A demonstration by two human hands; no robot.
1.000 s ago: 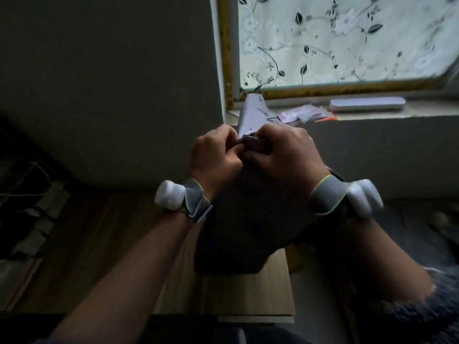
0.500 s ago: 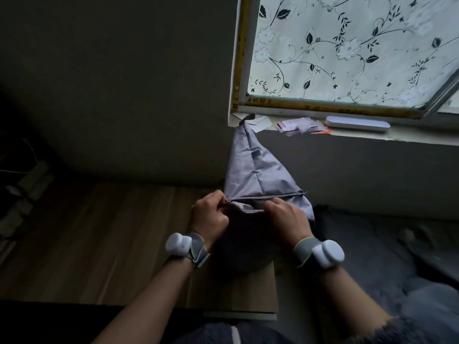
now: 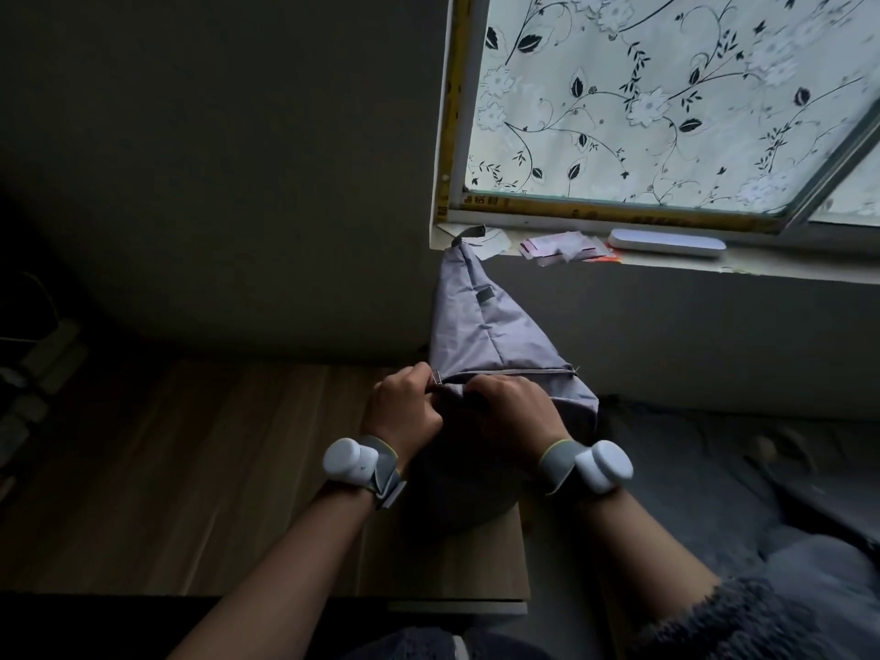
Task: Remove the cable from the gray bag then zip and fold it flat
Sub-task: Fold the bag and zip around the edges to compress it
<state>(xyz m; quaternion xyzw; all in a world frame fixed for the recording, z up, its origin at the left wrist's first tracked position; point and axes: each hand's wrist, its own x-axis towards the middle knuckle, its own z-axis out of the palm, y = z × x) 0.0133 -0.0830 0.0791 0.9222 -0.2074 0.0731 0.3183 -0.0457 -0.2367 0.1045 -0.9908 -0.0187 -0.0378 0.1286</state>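
The gray bag (image 3: 481,331) stands upright on the wooden table (image 3: 190,469), its pointed top reaching the window sill (image 3: 762,264). A zipper line runs across its middle. My left hand (image 3: 405,412) pinches the metal zipper pull (image 3: 437,376) at the bag's left edge. My right hand (image 3: 509,412) grips the bag fabric right beside it, just below the zipper. The lower part of the bag is in shadow behind my hands. No cable is visible.
A white flat case (image 3: 666,242) and some paper scraps (image 3: 562,245) lie on the sill under the patterned window. A dark bed or blanket (image 3: 714,469) lies right of the table. The table's near right corner (image 3: 519,602) is close to my body.
My hands and the bag came down from in front of the window to the table, and the view rose. Since half a second ago, hardly anything has moved.
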